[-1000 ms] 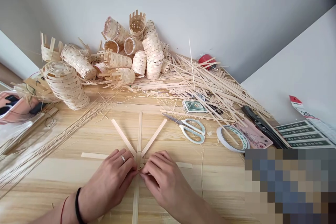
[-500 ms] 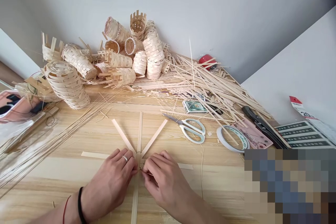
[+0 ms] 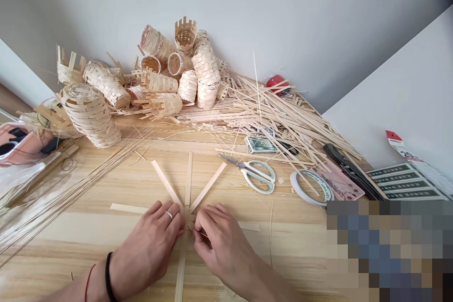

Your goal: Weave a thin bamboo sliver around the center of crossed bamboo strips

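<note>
Flat pale wooden strips [image 3: 189,174] cross in a star shape on the wooden table [image 3: 123,240]. My left hand [image 3: 155,240], with a ring on one finger, is closed on the strips just left of their crossing. Right of the crossing, my right hand [image 3: 222,245] pinches a thin strand [image 3: 202,233] that runs by its fingertips. Both hands hide much of the crossing. Strip ends stick out beyond the hands, one straight toward the bottom edge.
White-handled scissors [image 3: 260,177], a tape roll [image 3: 311,188] and a black-handled tool [image 3: 350,170] lie to the right. Woven baskets [image 3: 90,113] and loose strips [image 3: 283,113] are heaped behind. Thin strands [image 3: 85,174] stretch across the left.
My right hand's fingertips have drawn slightly right, away from the crossing. My left hand stays nearly the same. The view has shifted a little.
</note>
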Motion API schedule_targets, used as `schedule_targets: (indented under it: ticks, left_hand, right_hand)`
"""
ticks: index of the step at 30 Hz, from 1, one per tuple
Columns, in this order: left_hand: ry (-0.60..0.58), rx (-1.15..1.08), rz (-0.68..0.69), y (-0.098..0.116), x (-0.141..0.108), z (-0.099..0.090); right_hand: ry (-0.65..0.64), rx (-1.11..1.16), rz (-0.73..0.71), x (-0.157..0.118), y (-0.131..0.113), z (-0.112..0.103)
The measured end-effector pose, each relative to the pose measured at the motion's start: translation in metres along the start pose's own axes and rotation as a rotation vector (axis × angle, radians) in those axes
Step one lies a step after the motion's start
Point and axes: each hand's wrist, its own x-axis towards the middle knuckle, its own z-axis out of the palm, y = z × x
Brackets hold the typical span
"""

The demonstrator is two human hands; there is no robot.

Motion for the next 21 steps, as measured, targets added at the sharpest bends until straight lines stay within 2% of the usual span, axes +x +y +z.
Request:
schedule_targets:
  ticks: [11,21]
  left_hand:
    - [-0.019,-0.089,-0.019,-0.0016,0.0029,-0.0084]
    - [0.075,-0.121,0.022,-0.0039,0.0021,-0.0048]
  right_hand:
    - [-0.016,0.096,-0.03,0.0,0.0028,-0.0058]
    - [-0.033,0.132,-0.023,0.0004,0.0005,-0.0087]
